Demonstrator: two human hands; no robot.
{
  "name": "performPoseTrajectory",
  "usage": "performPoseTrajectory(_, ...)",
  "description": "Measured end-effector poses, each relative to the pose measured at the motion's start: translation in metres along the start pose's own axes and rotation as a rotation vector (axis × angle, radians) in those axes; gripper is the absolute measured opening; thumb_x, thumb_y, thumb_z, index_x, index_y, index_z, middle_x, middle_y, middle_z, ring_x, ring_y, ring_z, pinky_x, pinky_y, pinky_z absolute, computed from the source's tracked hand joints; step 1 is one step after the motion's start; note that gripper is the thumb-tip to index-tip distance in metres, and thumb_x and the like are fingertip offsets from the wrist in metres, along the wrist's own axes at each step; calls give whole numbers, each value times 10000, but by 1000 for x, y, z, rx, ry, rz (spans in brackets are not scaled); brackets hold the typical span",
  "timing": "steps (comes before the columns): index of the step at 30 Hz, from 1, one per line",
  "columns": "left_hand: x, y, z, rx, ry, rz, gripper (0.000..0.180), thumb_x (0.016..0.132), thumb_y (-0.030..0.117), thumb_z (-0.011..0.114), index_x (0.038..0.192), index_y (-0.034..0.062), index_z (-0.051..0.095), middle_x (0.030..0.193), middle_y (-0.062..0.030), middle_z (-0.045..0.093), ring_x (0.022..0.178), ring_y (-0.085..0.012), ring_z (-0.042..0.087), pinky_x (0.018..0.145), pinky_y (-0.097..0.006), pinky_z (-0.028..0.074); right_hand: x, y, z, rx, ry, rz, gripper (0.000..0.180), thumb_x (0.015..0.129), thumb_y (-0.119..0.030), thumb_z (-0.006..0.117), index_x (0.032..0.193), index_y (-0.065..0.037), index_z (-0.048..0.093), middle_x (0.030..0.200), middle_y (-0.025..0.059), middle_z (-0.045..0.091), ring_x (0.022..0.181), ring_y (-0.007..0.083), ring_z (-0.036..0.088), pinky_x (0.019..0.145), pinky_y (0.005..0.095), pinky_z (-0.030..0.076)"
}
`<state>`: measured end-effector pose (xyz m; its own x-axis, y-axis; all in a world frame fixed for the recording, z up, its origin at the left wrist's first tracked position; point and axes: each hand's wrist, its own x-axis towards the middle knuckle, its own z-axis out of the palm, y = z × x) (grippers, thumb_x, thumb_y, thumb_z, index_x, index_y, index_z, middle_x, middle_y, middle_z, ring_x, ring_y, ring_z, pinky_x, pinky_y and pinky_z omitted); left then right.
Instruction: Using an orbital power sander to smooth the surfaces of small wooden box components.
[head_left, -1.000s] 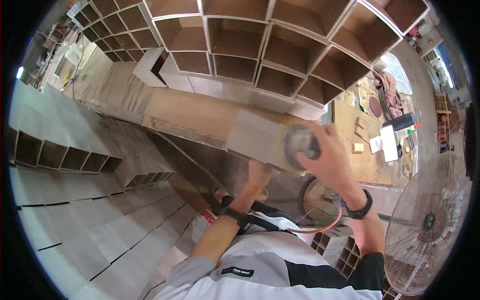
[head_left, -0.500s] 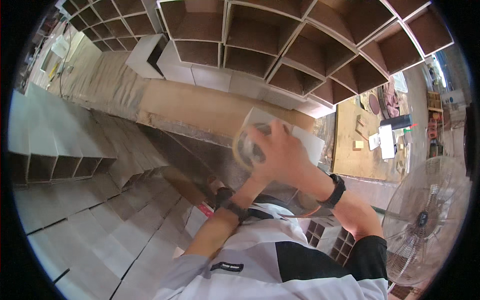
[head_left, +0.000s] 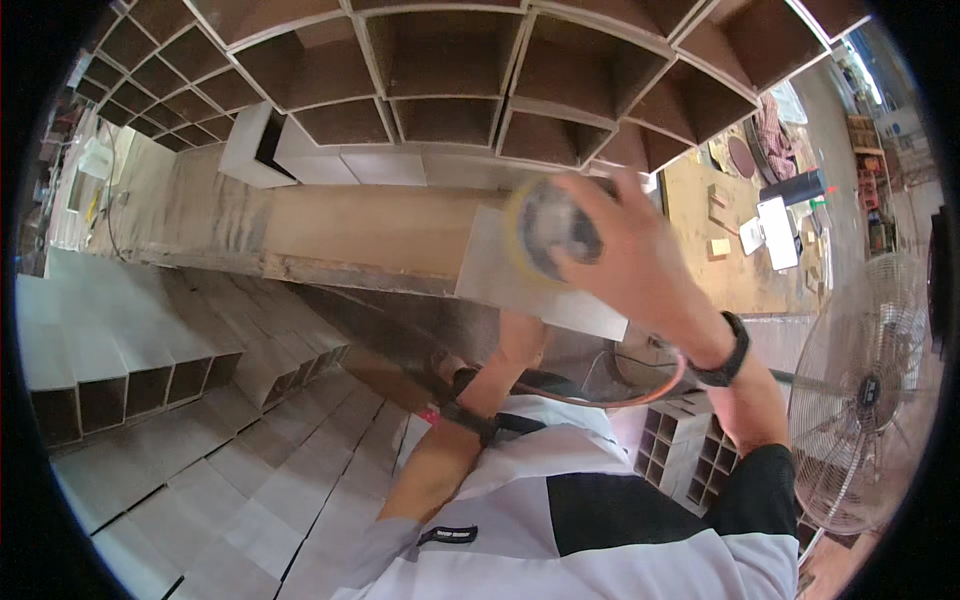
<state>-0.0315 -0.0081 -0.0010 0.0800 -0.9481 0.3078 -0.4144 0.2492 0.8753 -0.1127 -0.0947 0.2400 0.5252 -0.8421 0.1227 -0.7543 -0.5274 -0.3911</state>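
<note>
My right hand grips a round disc sander from above, fingers curled over it; motion blurs both. The sander's pale yellowish rim lies against the broad face of a white box. An orange-brown hose loops below my right forearm. My left hand is at the box's near lower edge and holds it from below; its fingertips are hidden behind the box. The box is tilted over the near edge of a brown workbench.
Stacked open-fronted compartment boxes line the bench's far side. More white boxes fill the left. A wire-cage fan stands at the right. Beyond my right arm, a wooden table carries a phone and small wood blocks.
My right hand and the sander have moved right and slightly up across the box. The box has turned, showing its broad face, and my left hand now appears beneath it. The view has shifted too.
</note>
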Motion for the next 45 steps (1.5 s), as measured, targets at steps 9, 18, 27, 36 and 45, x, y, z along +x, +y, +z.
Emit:
performPoseTrajectory(9, 13, 18, -3, 31, 70, 47, 370, 718, 88, 683, 1084, 50, 644, 1053, -173, 628, 1009, -396, 573, 881, -466, 447, -70, 35, 10, -102, -158, 153, 537, 727, -182, 702, 1238, -147, 541, 1010, 222, 500, 899, 415, 560, 747, 451, 508)
performPoseTrajectory(18, 11, -2, 11, -76, 202, 98, 308, 754, 105, 689, 1055, 45, 657, 1056, -153, 641, 984, -379, 594, 869, -468, 460, -77, 35, 16, -25, -150, 13, 431, 758, -184, 671, 1172, -113, 572, 994, 238, 516, 856, 413, 586, 697, 474, 513)
performPoseTrajectory(27, 12, 18, 1, 92, 138, 13, 308, 748, 64, 691, 1049, 25, 640, 1012, -146, 658, 948, -373, 619, 841, -419, 480, -90, 45, 7, -80, -176, 56, 406, 728, -195, 703, 1116, -161, 591, 995, 220, 510, 862, 394, 584, 726, 419, 524)
performPoseTrajectory(36, 9, 4, 0, 189, 88, 22, 317, 746, 60, 670, 1061, 37, 646, 1051, -148, 652, 974, -370, 610, 826, -437, 484, -89, 61, 8, -13, -115, -57, 385, 741, -174, 684, 1111, -174, 580, 903, 218, 525, 806, 384, 578, 637, 462, 500)
performPoseTrajectory(45, 2, -12, 10, -98, 173, -115, 347, 764, 110, 674, 1100, 31, 637, 1064, -159, 653, 970, -381, 614, 825, -448, 496, -81, 54, 11, -37, -20, 10, 416, 737, -195, 694, 1129, -151, 564, 936, 224, 536, 844, 394, 591, 694, 459, 515)
